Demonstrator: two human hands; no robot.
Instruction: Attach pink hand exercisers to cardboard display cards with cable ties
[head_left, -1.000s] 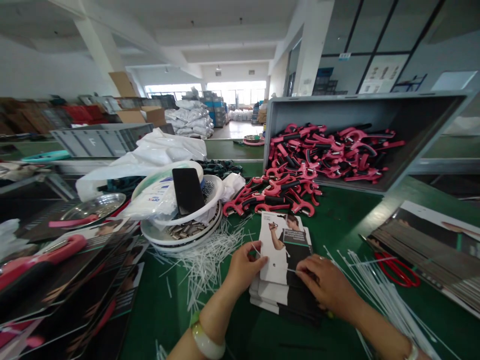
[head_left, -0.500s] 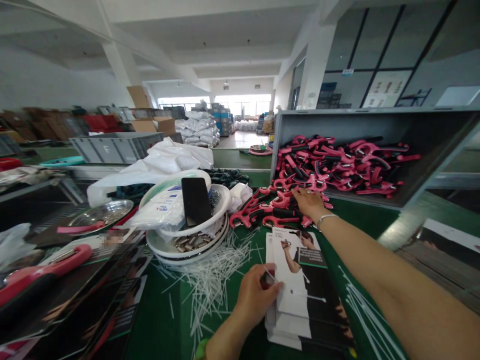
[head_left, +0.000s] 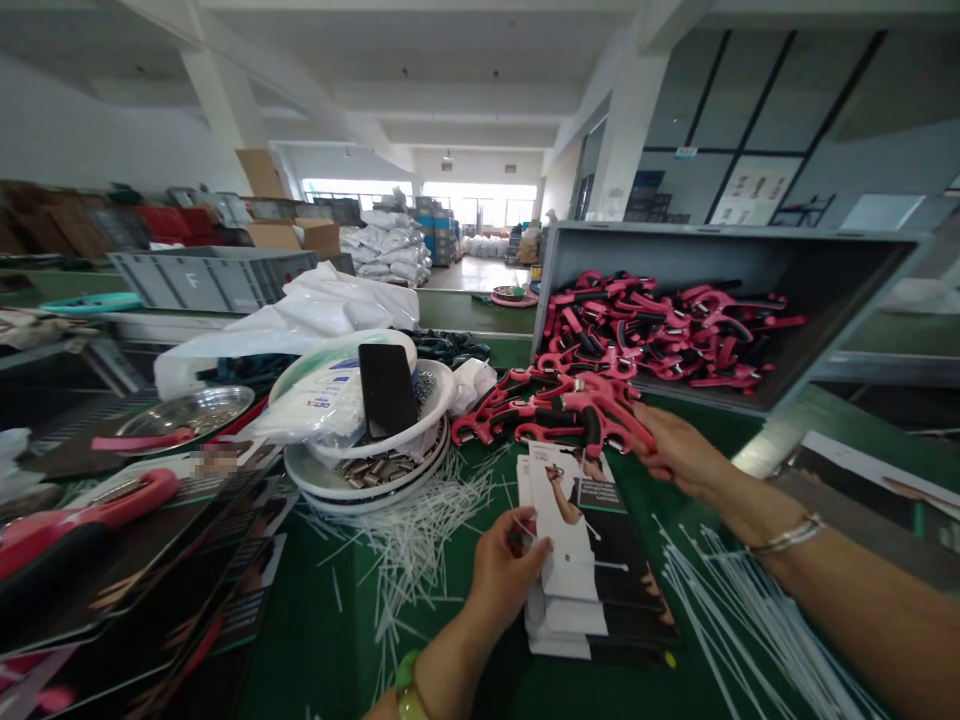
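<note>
Head view: two bare hands of one person at a green worktop [head_left: 319,640], seen from above in a large factory hall.

Right hand [head_left: 679,452]: closed around the end of a red-and-black Y-shaped tool [head_left: 604,418], raised just above the pile and reaching beyond the cards; a silver bracelet [head_left: 787,535] circled the wrist.

Left hand [head_left: 504,570]: clenched at the edge of the top printed card [head_left: 566,530], fingers pinching it; a green bangle [head_left: 409,690] showed at the wrist.

Printed cards: a stack [head_left: 600,630] lying flat on the worktop between the hands, the top card showing a person with a raised arm.

Loose tools: a heap of similar red-and-black tools [head_left: 540,415] lay just beyond the cards, spilling from a tilted grey plastic crate [head_left: 735,232] that held many more.

White plastic strands: a scattered pile [head_left: 416,540] lay left of the cards, and longer strands [head_left: 750,620] lay to the right.

Nearby items: a stack of white bowls [head_left: 420,400] held small metal cylinders [head_left: 375,475] and a black phone [head_left: 386,390]; a steel tray [head_left: 187,412] stood to the left, with a white plastic bag [head_left: 322,310] behind.
</note>
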